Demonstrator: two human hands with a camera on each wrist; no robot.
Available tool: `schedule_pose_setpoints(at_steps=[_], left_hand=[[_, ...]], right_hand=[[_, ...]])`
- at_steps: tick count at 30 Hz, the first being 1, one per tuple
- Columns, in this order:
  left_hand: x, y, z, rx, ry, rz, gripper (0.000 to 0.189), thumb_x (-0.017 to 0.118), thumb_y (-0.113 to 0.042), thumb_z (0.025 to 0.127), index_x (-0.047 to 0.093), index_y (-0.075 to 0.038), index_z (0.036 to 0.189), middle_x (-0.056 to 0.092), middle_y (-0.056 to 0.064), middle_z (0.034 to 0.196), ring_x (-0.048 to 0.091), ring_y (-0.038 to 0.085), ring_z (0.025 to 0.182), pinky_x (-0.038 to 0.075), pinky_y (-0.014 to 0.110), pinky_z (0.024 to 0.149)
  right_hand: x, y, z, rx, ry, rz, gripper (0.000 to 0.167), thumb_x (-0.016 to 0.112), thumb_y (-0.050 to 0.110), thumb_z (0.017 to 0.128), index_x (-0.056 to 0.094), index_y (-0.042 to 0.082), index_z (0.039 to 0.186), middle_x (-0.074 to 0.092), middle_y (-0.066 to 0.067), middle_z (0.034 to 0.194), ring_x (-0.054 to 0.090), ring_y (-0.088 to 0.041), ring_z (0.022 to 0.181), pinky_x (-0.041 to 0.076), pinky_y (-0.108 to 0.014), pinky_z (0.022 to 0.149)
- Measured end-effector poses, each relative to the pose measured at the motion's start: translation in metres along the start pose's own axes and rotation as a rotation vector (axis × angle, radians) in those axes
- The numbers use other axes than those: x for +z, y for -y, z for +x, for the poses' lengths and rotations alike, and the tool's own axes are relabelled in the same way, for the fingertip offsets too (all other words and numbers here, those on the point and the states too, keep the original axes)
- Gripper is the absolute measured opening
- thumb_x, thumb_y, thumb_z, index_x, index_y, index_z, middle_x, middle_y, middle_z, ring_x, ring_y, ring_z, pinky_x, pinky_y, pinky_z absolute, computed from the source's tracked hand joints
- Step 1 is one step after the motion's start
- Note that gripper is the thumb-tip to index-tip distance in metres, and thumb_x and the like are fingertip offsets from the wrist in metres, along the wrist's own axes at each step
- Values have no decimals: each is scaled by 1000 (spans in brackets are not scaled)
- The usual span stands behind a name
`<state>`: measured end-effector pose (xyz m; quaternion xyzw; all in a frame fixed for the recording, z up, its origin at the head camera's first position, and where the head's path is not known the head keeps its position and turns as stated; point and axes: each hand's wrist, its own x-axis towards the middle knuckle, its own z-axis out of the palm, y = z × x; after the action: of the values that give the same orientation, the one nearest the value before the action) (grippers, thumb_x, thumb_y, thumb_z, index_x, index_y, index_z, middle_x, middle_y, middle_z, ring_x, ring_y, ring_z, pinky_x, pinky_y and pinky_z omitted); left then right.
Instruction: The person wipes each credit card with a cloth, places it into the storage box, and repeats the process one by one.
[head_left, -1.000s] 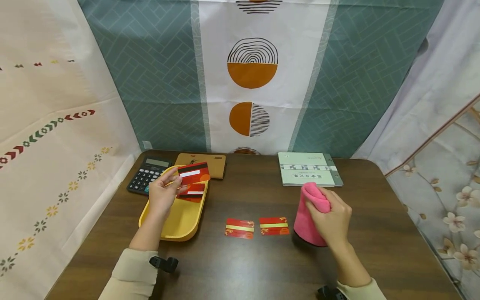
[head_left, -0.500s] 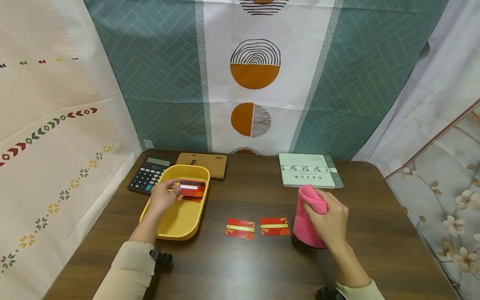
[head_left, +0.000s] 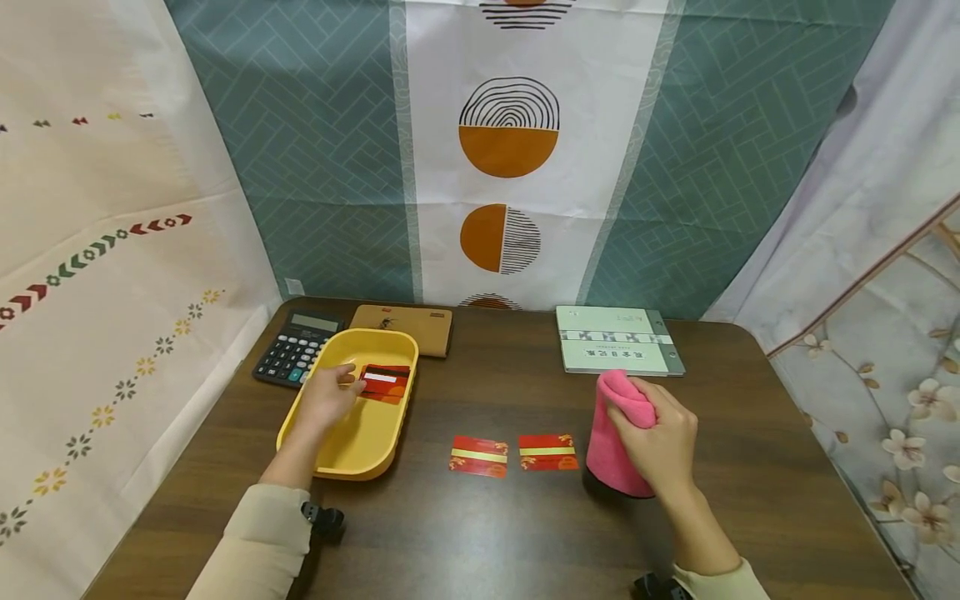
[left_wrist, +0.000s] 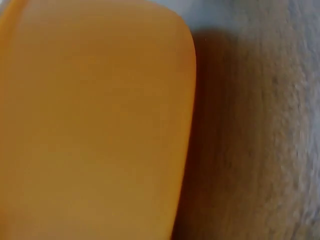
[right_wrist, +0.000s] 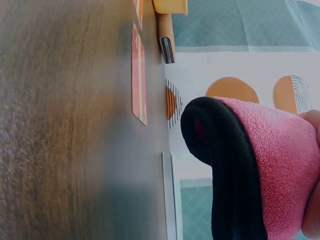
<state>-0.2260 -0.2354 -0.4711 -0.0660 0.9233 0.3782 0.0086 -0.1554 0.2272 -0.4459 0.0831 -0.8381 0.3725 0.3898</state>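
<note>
In the head view my left hand (head_left: 328,400) is over the yellow tray (head_left: 358,457), its thumb and fingers parted. Just beyond the fingertips, several red cards (head_left: 386,384) lie stacked in the tray's far end, the top one showing a black stripe and a white strip. The left wrist view holds only the tray's blurred yellow surface (left_wrist: 100,120) and the tabletop. My right hand (head_left: 667,433) grips a folded pink cloth (head_left: 613,454), held bunched over the table at the right. Its black edging (right_wrist: 237,185) faces the camera in the right wrist view.
Two red cards with yellow stripes, a left one (head_left: 479,457) and a right one (head_left: 548,452), lie mid-table. A calculator (head_left: 297,348) and a brown notebook (head_left: 427,332) sit behind the tray. Back right is a pale green booklet (head_left: 615,340). Patterned curtains surround the table.
My left hand has lowered a red card into the tray and let go of it; the card now lies on the others. The right hand with the cloth has shifted slightly.
</note>
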Motion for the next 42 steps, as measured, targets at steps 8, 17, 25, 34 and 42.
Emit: schedule_pose_setpoints(at_steps=[8,17,25,34,42], left_hand=[[6,-35,-19,180,-77,-145,42,65,-19,101,60,2,137,68,20,124,63,35,114,55,49,96],[28,-82,-56,362,49,-300,39,72,-19,96,66,-8,133,71,8,122,66,25,109,56,48,97],[61,-95,-77,390,187,-381,38,75,-14,93,68,-10,130,71,6,120,67,23,107,57,39,95],[102,-71,-80,399,261,-273,41,80,-13,88,69,-3,126,71,8,123,64,30,114,50,55,101],[116,-49,-68,429,235,-216,56,88,-10,77,67,-3,129,67,11,123,62,30,110,51,51,98]], right_hand=[[-2,-1,0,57,8,21,43,89,3,71,76,2,112,76,-13,99,70,-29,80,43,0,76],[-2,0,1,93,1,32,44,89,2,71,76,2,112,76,-12,100,68,-25,82,44,-1,75],[-5,0,-2,151,4,31,42,88,2,74,75,1,114,76,-12,103,66,-23,83,45,-1,73],[-6,1,-5,160,-2,47,41,88,4,74,75,2,113,75,-13,101,66,-17,82,47,-3,71],[-7,0,-5,163,4,47,40,89,4,74,76,3,112,75,-12,100,62,-3,80,48,-4,69]])
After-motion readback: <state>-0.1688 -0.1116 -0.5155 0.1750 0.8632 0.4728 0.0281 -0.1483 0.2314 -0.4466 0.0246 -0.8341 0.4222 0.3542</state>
